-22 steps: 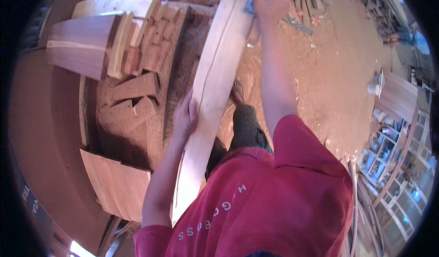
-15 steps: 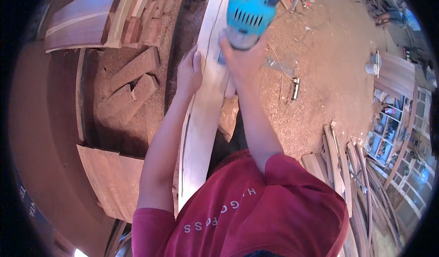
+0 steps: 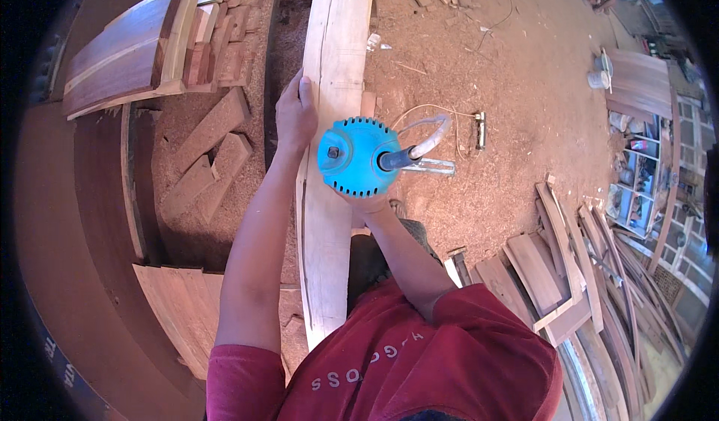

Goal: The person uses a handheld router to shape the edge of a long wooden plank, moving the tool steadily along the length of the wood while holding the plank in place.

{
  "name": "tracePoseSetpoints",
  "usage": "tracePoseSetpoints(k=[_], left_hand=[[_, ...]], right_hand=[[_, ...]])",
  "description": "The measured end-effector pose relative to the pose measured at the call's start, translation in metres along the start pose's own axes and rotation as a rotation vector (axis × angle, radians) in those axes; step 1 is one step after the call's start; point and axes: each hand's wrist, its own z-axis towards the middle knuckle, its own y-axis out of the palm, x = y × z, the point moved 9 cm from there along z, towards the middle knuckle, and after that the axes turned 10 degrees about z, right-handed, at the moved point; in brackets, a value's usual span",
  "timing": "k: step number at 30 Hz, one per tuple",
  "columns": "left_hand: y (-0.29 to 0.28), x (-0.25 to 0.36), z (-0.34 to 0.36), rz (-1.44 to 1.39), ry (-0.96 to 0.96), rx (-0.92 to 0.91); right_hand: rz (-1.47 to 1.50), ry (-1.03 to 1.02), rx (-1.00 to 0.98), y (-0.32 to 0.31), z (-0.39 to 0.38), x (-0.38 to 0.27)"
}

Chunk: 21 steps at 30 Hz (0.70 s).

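Observation:
A long pale wooden plank (image 3: 329, 249) runs away from my body, its left edge slightly curved. My left hand (image 3: 297, 117) grips that edge, thumb on top and the other fingers partly hidden. Over the plank's right side stands a blue trim router (image 3: 358, 155), seen from its top, with a cord leaving toward the right. My right hand (image 3: 365, 204) holds its body from the near side; most of the fingers are hidden beneath the housing. The router's base and bit are out of sight. A clear flat bar (image 3: 432, 166) sticks out to its right.
Stacked boards (image 3: 123, 50) and offcuts (image 3: 213, 125) lie on a sawdust-covered bench at left. Sawdust covers the floor at right, where a power strip (image 3: 481, 130) lies with its cord. Curved wood strips (image 3: 554, 256) are piled near right, beside a shelf (image 3: 636, 166).
The router has come toward me along the plank with my right hand and now stands upright, its top facing up. My left hand keeps its hold on the plank's edge.

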Motion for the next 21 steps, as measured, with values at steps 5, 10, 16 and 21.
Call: tracePoseSetpoints(k=[5, 10, 16, 21], left_hand=[[0.003, 0.008, 0.000, -0.081, 0.012, -0.042], [0.002, -0.003, 0.001, -0.104, 0.006, -0.021], [-0.009, 0.013, 0.000, 0.056, 0.025, 0.016], [-0.012, 0.014, -0.002, 0.059, 0.004, 0.012]], right_hand=[[-0.131, -0.154, -0.004, 0.007, 0.028, 0.008], [-0.220, -0.274, 0.019, 0.028, 0.078, 0.019], [-0.124, -0.288, 0.091, 0.040, 0.136, 0.027], [-0.167, -0.233, 0.119, 0.048, 0.164, 0.041]])
